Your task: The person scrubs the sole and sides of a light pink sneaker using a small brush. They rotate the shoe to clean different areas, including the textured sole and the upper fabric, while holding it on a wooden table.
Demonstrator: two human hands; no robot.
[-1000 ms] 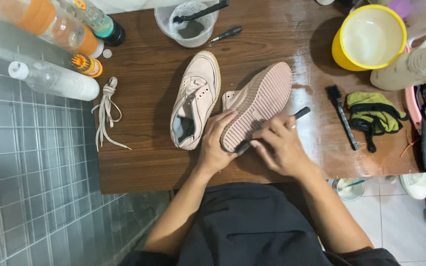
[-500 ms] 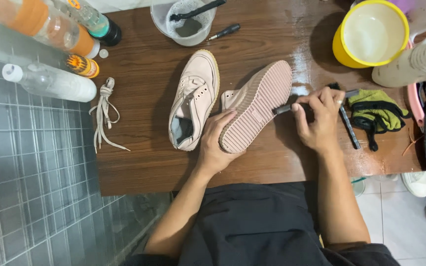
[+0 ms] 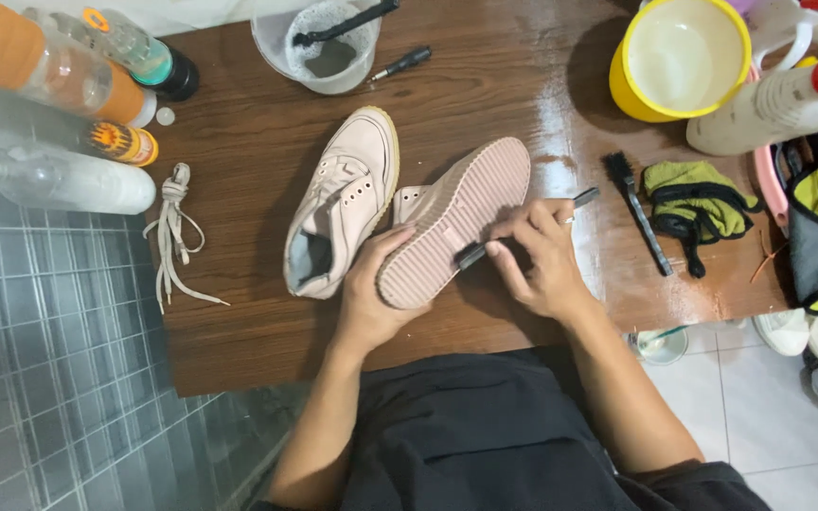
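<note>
while gripped: pale pink ribbed-sole sneaker (image 3: 452, 227) tipped sole-up on brown wood table (image 3: 239, 161)
l hand (image 3: 371, 293): fingers curled round its heel
r hand (image 3: 537, 255): fingers pinched shut on thin dark brush (image 3: 523, 232), bristles on sole
nearby: 2nd pink sneaker (image 3: 343, 199) just beside

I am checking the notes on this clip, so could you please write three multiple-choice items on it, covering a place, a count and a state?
1. Where do the loose laces lie?
A. left of the upright shoe
B. inside the yellow bowl
C. on the green cloth

2. How many pink shoes are on the wooden table?
A. one
B. two
C. four

3. How does the shoe in the left hand stand?
A. sole up
B. sole down
C. inside the clear tub

Answers:
1. A, since the laces lie on the table's left part, apart from the upright shoe.
2. B, since only the upright shoe and the overturned shoe are there.
3. A, since its ribbed sole faces the camera while the right hand holds a dark brush to it.
</note>
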